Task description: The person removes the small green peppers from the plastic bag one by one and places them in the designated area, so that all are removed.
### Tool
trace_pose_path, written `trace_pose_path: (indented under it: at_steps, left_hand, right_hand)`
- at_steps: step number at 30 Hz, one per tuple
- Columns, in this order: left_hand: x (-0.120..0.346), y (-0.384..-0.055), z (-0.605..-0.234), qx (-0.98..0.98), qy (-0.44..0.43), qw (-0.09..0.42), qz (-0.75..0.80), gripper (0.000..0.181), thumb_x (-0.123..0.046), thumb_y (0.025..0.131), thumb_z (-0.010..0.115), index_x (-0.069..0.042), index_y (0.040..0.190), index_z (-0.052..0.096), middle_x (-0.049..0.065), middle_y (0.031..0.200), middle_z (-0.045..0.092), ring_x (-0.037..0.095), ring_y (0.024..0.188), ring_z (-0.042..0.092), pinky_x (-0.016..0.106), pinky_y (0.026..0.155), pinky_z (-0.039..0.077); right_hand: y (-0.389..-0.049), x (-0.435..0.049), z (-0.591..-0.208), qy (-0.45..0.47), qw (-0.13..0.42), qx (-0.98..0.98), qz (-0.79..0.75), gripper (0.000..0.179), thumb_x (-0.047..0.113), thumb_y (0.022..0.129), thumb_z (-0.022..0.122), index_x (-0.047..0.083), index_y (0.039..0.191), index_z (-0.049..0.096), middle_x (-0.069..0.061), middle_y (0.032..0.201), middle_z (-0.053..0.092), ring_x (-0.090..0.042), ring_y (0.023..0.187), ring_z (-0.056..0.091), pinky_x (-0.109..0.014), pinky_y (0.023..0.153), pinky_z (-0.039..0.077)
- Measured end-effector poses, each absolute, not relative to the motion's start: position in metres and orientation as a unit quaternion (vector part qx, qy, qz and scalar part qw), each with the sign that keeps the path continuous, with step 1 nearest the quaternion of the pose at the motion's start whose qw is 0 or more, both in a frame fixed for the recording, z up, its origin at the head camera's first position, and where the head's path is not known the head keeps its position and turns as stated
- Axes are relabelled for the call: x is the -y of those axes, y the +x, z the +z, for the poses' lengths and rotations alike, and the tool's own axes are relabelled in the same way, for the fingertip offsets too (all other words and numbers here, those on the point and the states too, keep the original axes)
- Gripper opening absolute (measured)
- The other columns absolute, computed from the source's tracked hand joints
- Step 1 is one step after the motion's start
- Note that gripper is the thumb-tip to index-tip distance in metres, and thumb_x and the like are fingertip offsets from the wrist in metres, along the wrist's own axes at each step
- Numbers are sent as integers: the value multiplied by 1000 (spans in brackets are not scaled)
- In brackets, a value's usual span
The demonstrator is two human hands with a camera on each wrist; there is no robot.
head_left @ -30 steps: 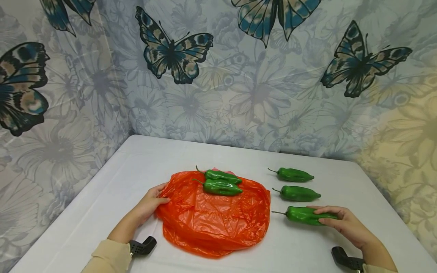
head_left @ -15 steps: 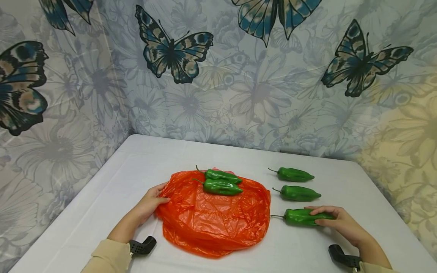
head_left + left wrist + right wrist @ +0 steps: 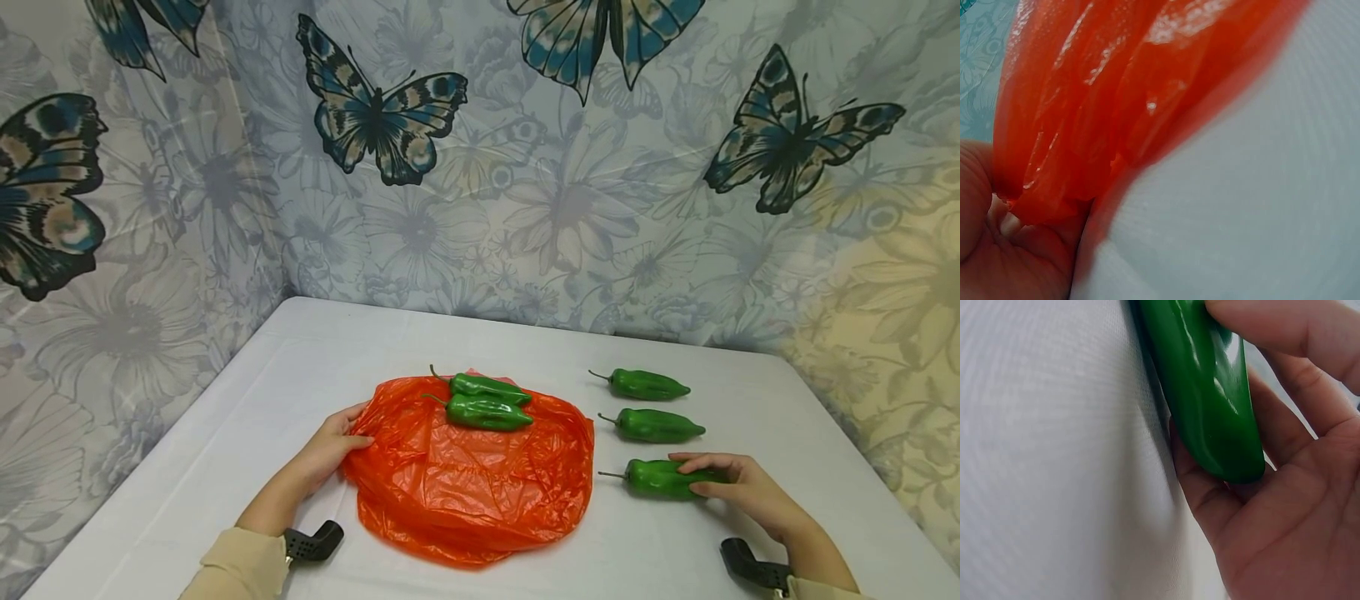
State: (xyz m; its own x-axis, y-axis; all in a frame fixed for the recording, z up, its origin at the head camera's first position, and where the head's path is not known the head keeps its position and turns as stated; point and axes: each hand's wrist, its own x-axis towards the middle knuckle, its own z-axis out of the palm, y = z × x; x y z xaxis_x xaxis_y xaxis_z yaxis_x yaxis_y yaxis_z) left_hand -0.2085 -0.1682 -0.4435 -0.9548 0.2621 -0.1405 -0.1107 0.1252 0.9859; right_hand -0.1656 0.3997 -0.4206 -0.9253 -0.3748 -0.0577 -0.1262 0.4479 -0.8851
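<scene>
A crumpled red plastic bag (image 3: 480, 492) lies flat on the white table, its left edge pinched by my left hand (image 3: 330, 446). In the left wrist view the bag's folds (image 3: 1085, 112) run down between thumb and fingers. Two green peppers rest on the bag's far part, the nearer pepper (image 3: 487, 412) alongside the farther pepper (image 3: 480, 385). My right hand (image 3: 750, 487) grips the tip end of another green pepper (image 3: 652, 479), stem pointing left. The right wrist view shows that pepper (image 3: 1204, 394) between thumb and fingers, close against the tablecloth.
Beyond the gripped pepper lie two more green peppers in a column, a middle one (image 3: 660, 425) and a far one (image 3: 647, 383). The white table (image 3: 360, 333) meets a butterfly-patterned backdrop (image 3: 480, 250) at its far edge. A black wrist device (image 3: 315, 542) sits on each arm.
My right hand has shifted slightly left and nearer with the gripped pepper, then stayed almost still. The left hand, the bag and the other peppers keep their places.
</scene>
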Motion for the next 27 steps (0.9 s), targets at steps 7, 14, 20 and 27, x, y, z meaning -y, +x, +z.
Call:
trace_pose_path:
  at_steps: [7,14,20,27]
  left_hand:
    - [168,-208,-443,-737,54,143,658,63,3,88,48,6,145,20,27,146,32,14,108,56,19,81,52]
    - [167,-207,-443,-736,55,143,659,63,3,88,48,6,145,20,28,145,32,12,105,57,20,80,52]
    - [167,-208,-443,-735,54,144,661,62,3,88,47,6,145,20,27,146,32,11,104,57,20,80,52]
    - [167,-208,-442,-735,51,144,661,63,3,88,47,6,145,20,27,145,33,9,100,59,20,79,53]
  right_hand:
    - [-165,-400,-420,-141,126,-842,-506,29,9,87,60,-7,111,61,21,121,60,19,109,44,-5,82,37]
    - [-164,-400,-421,-141,129,-838,-511,29,8,87,60,-7,112,61,22,121,59,19,109,43,-5,82,37]
    - [-164,-400,-420,-139,131,-835,-516,30,7,87,60,-8,113,60,26,123,56,22,110,41,-4,82,36]
    - [-164,-399,-419,-138,129,-839,-510,32,8,86,61,-8,114,60,27,123,55,22,110,40,-4,83,37]
